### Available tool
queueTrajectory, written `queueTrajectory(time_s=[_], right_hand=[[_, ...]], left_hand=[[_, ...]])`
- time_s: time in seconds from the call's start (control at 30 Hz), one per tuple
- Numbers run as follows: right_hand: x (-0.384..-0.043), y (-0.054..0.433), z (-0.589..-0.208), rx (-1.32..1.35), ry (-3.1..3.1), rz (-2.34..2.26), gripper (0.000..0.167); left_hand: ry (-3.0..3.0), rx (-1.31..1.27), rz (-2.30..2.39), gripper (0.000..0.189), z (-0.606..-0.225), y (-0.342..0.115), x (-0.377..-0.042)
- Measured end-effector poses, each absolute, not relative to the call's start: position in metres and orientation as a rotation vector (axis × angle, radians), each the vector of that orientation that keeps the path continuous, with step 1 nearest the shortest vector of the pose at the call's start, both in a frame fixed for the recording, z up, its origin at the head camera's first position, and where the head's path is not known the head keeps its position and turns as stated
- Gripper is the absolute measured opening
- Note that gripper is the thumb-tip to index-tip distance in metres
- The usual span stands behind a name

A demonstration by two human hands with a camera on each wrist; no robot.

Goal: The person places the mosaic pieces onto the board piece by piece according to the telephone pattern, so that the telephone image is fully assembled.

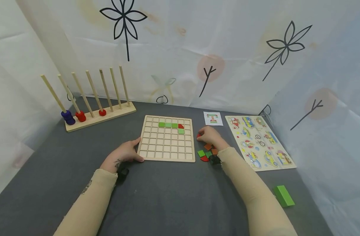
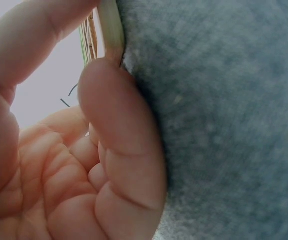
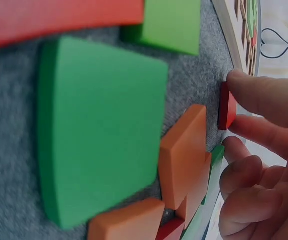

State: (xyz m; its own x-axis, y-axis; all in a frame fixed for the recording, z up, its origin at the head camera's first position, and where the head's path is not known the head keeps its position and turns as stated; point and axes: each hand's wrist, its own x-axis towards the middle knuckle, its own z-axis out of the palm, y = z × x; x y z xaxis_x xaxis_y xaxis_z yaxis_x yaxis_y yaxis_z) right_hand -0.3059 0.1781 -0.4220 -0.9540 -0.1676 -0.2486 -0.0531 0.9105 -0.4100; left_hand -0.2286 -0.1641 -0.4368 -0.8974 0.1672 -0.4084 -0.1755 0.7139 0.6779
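Note:
A wooden grid board (image 1: 165, 149) lies on the grey table, with several green tiles (image 1: 168, 125) in a row and a red tile (image 1: 181, 126) at the row's right end. Another green tile (image 1: 181, 131) sits just below the red one. My left hand (image 1: 125, 153) holds the board's near-left corner between thumb and finger. To the board's right, my right hand (image 1: 210, 136) pinches a small red tile (image 3: 227, 106) at the table surface. Close to that wrist lie loose pieces: a green tile (image 3: 109, 130), orange tiles (image 3: 183, 155) and a red curved-edge tile (image 1: 204, 159).
A pattern card (image 1: 213, 118) lies behind the right hand. The vehicle puzzle board (image 1: 258, 142) is farther right, a green block (image 1: 283, 196) nearer me. At back left stands a peg rack (image 1: 115, 114) with blue and red beads. Printed white sheets (image 1: 180, 49) enclose the table.

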Motion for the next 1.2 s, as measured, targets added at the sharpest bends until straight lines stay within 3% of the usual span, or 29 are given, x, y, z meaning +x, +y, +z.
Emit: queueTrajectory(time_s=[0.27,0.47,0.7,1.2], right_hand=[[-0.305,0.177,-0.424,-0.152,2.823,-0.587,0.04],[-0.305,0.176,-0.425,-0.166,2.857,-0.64,0.021],[-0.308,0.171,-0.422,-0.216,2.845,-0.788,0.02],[-0.327,0.097,-0.39,-0.439,2.846,-1.086,0.01]], left_hand=[[2.465,0.01,1.045,0.104,-0.436,-0.165,-0.228],[2.464,0.013,1.043,0.104,-0.435,-0.165,-0.228],[2.47,-0.002,1.041,0.104,-0.436,-0.165,-0.228],[2.476,0.003,1.034,0.103,-0.436,-0.164,-0.227]])
